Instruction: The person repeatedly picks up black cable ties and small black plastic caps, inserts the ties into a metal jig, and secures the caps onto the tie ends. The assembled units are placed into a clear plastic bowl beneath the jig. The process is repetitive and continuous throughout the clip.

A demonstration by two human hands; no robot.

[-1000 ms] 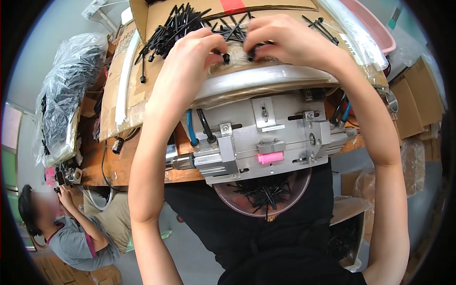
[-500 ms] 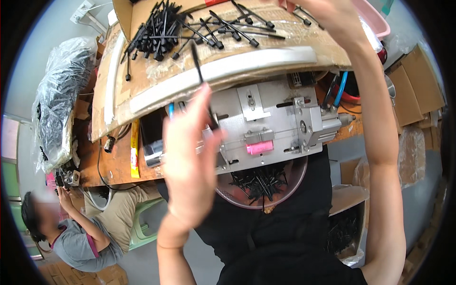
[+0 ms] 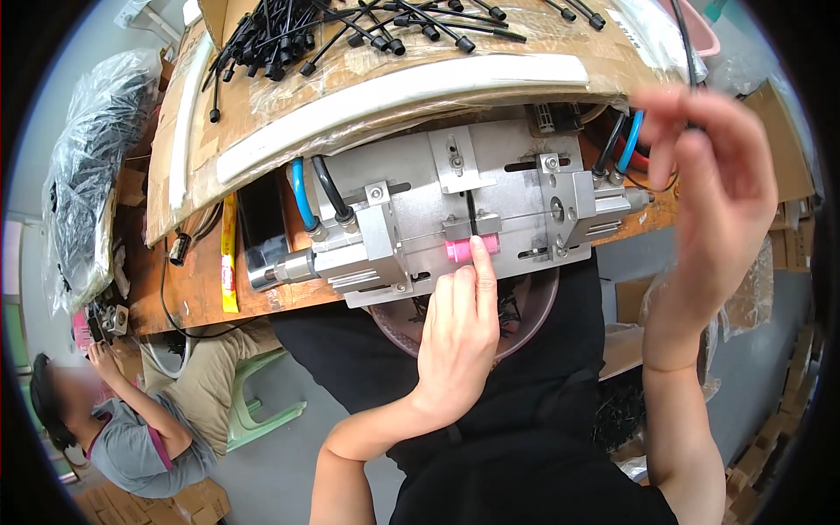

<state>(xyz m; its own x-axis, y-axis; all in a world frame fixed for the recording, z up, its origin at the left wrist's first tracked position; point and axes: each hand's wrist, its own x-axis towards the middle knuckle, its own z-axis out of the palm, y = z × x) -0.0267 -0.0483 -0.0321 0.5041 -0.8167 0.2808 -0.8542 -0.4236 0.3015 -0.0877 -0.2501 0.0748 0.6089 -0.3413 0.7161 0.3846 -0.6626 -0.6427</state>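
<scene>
My left hand is at the metal clamping fixture. Its index finger is stretched onto the end of a thin black rod, just over the pink block. The rod lies across the small grooved holder in the fixture's middle. The other fingers are curled together, and the thumb is hidden. Off to the right, my right hand is raised and smeared by motion. A long black rod sticks up from its fingers.
A pile of knob-ended black rods lies on the cardboard above the fixture. More rods sit in a bowl below. Blue hoses rise from the cylinders. A co-worker sits at left.
My left hand has come down to the fixture, and a black rod now lies in the holder. My right hand has drawn back from the cardboard, bringing a rod with it.
</scene>
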